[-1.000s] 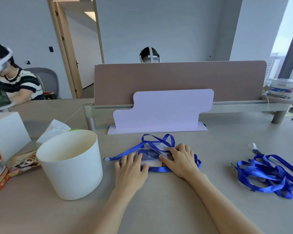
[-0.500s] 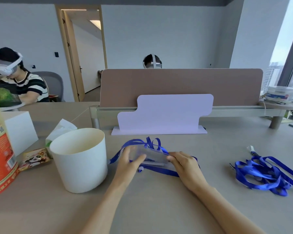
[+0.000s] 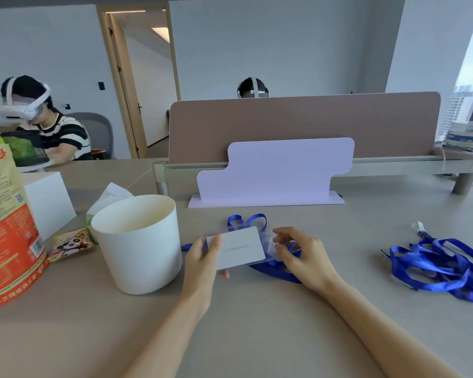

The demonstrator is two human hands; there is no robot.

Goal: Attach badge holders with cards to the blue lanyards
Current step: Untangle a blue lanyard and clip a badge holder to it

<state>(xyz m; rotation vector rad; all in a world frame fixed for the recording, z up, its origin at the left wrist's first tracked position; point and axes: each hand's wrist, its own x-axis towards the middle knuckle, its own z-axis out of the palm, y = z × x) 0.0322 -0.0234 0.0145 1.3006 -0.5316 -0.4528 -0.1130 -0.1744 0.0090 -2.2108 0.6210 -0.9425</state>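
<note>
No text can be read anywhere. The snack bag [image 3: 4, 227] at left has print and a QR code, too blurred to read; the card [image 3: 236, 246] shows 1 faint line, unreadable.

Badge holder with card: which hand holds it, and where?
The left hand pinches the badge holder at its left edge; the right hand holds nothing clearly.
</note>
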